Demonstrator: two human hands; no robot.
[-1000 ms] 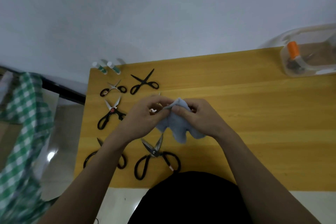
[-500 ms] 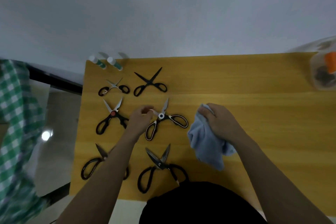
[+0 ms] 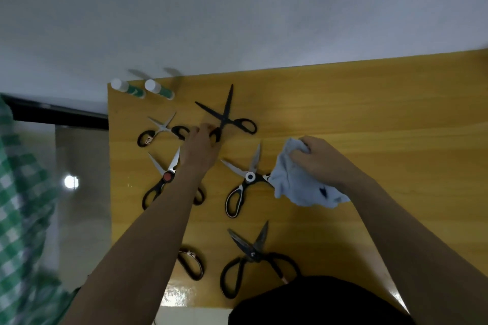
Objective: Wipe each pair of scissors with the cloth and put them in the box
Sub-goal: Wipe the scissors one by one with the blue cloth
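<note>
The big dark scissors (image 3: 257, 258) lie nearest the person, at 6 o'clock on the yellow table (image 3: 369, 103), untouched; a further dark handle loop (image 3: 191, 264) shows at 7 o'clock, the rest hidden under the left forearm; the white-pivot scissors (image 3: 247, 179), which the left hand was touching half a second ago, now lie alone at the centre, one handle covered by the pale blue cloth (image 3: 295, 182); so I judge they are set back down, not boxed, and another pair is chosen; the right hand (image 3: 320, 159) has moved little and keeps the cloth bunched in curled fingers at 3 o'clock, waiting for the next wipe; the left hand (image 3: 202, 144) has gone from the centre to 11 o'clock and now reaches the near handle of the long black scissors (image 3: 227, 120), fingers bent at the loop, but whether they already grip it I cannot tell; the red-pivot scissors (image 3: 165, 178) lie at 9 o'clock, partly crossed by the left arm; the small scissors (image 3: 162, 129) lie just beside the left hand, so a careless lift may knock them; two green tubes (image 3: 144, 90) stand at the far left corner; the box has left the view, a second ago it stood at the far right.
</note>
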